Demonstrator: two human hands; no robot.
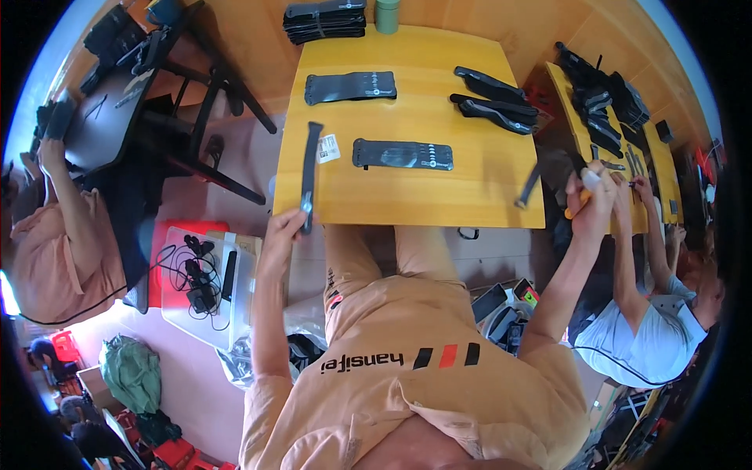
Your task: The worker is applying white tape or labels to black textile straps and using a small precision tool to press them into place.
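Observation:
My left hand [287, 229] is closed around the lower end of a black strap [309, 168], which stands up over the table's left edge. Past the right edge, my right hand [589, 200] grips an orange-handled tool [577, 205]; blur hides its kind. White wrapping shows on a finger of that hand. A blurred dark strip [530, 186] lies left of it, at the table's right edge; whether the hand touches it I cannot tell. Between my hands a flat black printed band [403, 154] lies on the yellow table [376, 200]. A second such band [351, 87] is farther back.
Several black bands [495, 106] are piled at the table's right. Behind the table are a banded black stack [325, 21] and a green bottle [387, 16]. A plastic bin of cables [196, 282] stands at lower left. Co-workers sit on both sides, close on the right.

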